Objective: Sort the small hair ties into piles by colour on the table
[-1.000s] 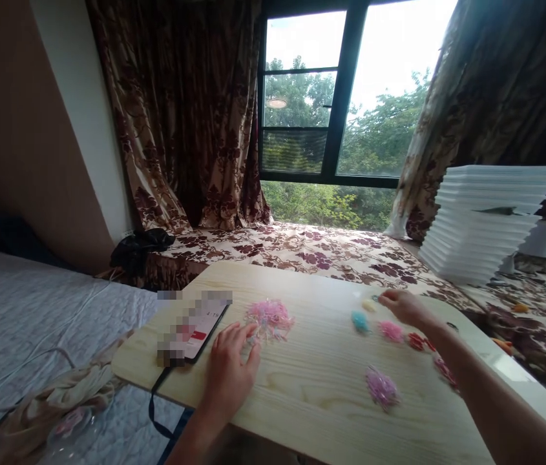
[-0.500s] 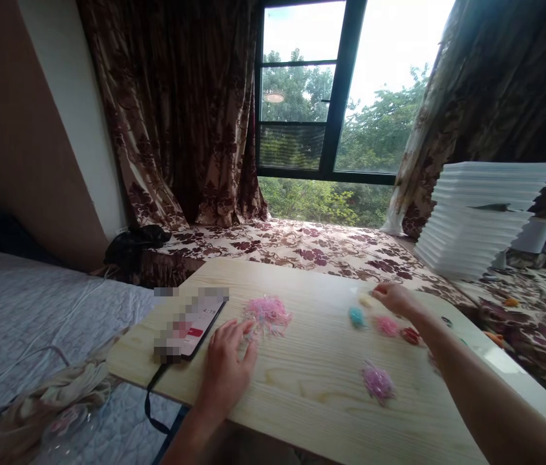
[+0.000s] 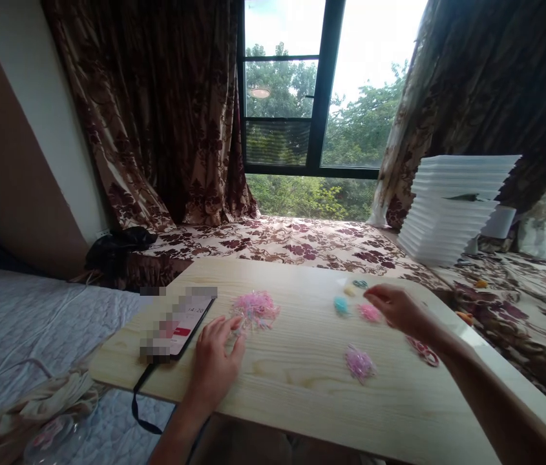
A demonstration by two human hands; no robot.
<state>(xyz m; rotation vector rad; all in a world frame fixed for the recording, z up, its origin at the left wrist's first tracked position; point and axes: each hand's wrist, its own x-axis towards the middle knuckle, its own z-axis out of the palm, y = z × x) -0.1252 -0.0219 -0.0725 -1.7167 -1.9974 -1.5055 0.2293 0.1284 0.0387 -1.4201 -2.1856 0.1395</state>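
Observation:
My left hand point(image 3: 215, 361) rests on the pale wooden table with its fingers apart. Its fingertips touch the near edge of a loose pile of pink, shiny, thin pieces point(image 3: 257, 307). Over the right side, my right hand point(image 3: 397, 311) has its fingers pinched together; whatever may be between them is hidden. Close to those fingertips lie a small pink bunch point(image 3: 368, 313), dark green ring-like pieces point(image 3: 360, 283), a yellowish bunch point(image 3: 349, 290) and a teal bunch point(image 3: 341, 305). A purple bunch point(image 3: 360, 363) sits nearer to me. Red and white loops point(image 3: 428, 354) show beside my right forearm.
Left of my left hand lies a phone point(image 3: 190, 326) with a black strap point(image 3: 137, 413) hanging over the edge of the table point(image 3: 296, 387). A quilted bed point(image 3: 1, 323) is on the left. White ribbed stacked sheets point(image 3: 451, 213) stand on the flowered window seat point(image 3: 273, 242).
My right hand has drawn slightly back toward me and to the right, uncovering the dark green pieces beside the yellowish bunch. The view has turned a little right. My left hand stays by the pile.

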